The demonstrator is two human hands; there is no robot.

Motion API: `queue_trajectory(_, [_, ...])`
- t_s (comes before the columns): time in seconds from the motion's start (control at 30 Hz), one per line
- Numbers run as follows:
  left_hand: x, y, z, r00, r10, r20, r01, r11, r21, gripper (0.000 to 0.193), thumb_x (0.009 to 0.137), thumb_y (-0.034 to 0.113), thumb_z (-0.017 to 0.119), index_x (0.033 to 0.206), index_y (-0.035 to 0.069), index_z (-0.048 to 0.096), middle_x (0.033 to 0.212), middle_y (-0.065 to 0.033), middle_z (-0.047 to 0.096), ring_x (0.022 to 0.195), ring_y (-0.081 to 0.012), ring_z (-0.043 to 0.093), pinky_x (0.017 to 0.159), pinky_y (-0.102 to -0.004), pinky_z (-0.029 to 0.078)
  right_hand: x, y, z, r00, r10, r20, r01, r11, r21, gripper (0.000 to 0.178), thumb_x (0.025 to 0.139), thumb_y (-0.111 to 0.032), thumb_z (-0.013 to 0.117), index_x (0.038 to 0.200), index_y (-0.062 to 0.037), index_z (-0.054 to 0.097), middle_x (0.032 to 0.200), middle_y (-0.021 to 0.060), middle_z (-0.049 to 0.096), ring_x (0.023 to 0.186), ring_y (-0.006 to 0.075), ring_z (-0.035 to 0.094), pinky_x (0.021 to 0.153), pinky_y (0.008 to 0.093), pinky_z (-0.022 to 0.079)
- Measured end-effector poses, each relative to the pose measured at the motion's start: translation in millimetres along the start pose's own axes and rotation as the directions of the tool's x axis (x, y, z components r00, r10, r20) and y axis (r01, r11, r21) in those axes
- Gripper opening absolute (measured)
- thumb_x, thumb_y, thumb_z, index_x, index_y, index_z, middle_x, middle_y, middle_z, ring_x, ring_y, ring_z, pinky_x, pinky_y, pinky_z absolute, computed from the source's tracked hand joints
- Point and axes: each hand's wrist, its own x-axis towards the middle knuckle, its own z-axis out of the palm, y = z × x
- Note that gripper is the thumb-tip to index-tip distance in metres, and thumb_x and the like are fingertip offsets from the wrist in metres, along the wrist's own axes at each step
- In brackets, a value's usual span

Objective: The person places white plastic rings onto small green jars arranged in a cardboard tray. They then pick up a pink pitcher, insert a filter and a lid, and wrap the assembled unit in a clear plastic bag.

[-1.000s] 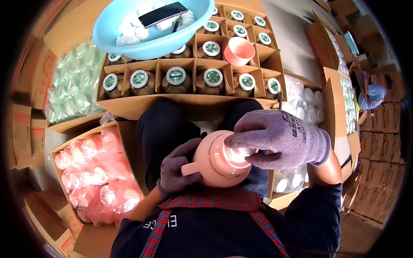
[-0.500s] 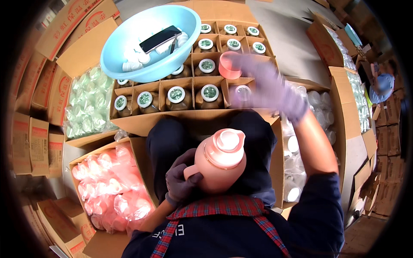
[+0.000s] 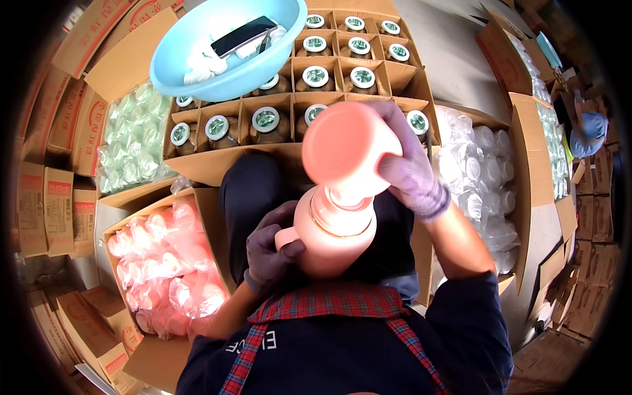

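A pink vacuum jug point(image 3: 334, 242) stands between my legs, its handle toward my left. My left hand point(image 3: 268, 251), in a purple-grey glove, is closed around that handle. My gloved right hand point(image 3: 416, 172) grips a pink cup-shaped lid point(image 3: 343, 143) from its right side. The lid is over the jug's top, its flat end facing up, and hides most of the spout and stopper. Whether lid and jug touch, I cannot tell. Just beyond my knees is a divided cardboard box point(image 3: 217, 157) of glass liners with white rims and green tops point(image 3: 265, 119).
A light blue basin point(image 3: 162, 78) with white parts and a phone point(image 3: 243, 37) rests on the divided box. Bagged pink parts point(image 3: 168, 263) and bagged green parts point(image 3: 131, 148) are at left. Bagged clear-white parts point(image 3: 484, 178) fill a box at right. Another person point(image 3: 589, 131) is far right.
My right hand has brought the pink lid from above the divided box to over the jug's top. My left hand keeps its hold on the handle.
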Motion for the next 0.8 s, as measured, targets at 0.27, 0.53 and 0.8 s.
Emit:
queue_trajectory(0.27, [-5.6,9.3,-2.8,0.991,0.072,0.111,-0.088,0.986,0.143,0.033,0.075,0.024,0.075,0.079,-0.008,0.066,0.123,-0.0221,0.06,0.108,-0.0286,0.061,0.09,-0.0356,0.047,-93.5,16.1,1.0,1.0,0.0,-0.019,-0.004,0.978,-0.208,0.098,0.061,-0.025,0.089,0.143,-0.0033,0.039,0.142,0.0197,0.041,0.128,0.0336,0.046,0.108,0.04,0.035])
queue_trajectory(0.53, [-37.9,17.3,40.2,0.97,0.242,0.028,-0.236,0.902,0.363,0.025,0.064,0.013,0.082,0.071,-0.003,0.064,0.12,-0.0211,0.061,0.105,-0.0328,0.061,0.089,-0.0382,0.049,-106.0,-39.4,28.8,0.998,-0.059,0.025,0.047,0.411,-0.91,0.075,0.073,-0.039,0.078,0.132,-0.0022,0.048,0.132,0.0248,0.047,0.114,0.0416,0.054,0.097,0.0452,0.045])
queue_trajectory(0.8, [-61.0,45.2,43.4,0.93,0.363,0.049,-0.343,0.816,0.466,0.051,0.071,0.013,0.079,0.117,0.002,0.058,0.126,-0.0173,0.05,0.112,-0.0334,0.052,0.094,-0.0408,0.045,-78.1,-61.8,-1.6,0.92,0.128,0.371,0.261,0.506,-0.822,0.07,0.082,-0.039,0.073,0.135,-0.0002,0.049,0.111,0.0197,0.059,0.095,0.0307,0.06,0.085,0.0398,0.049])
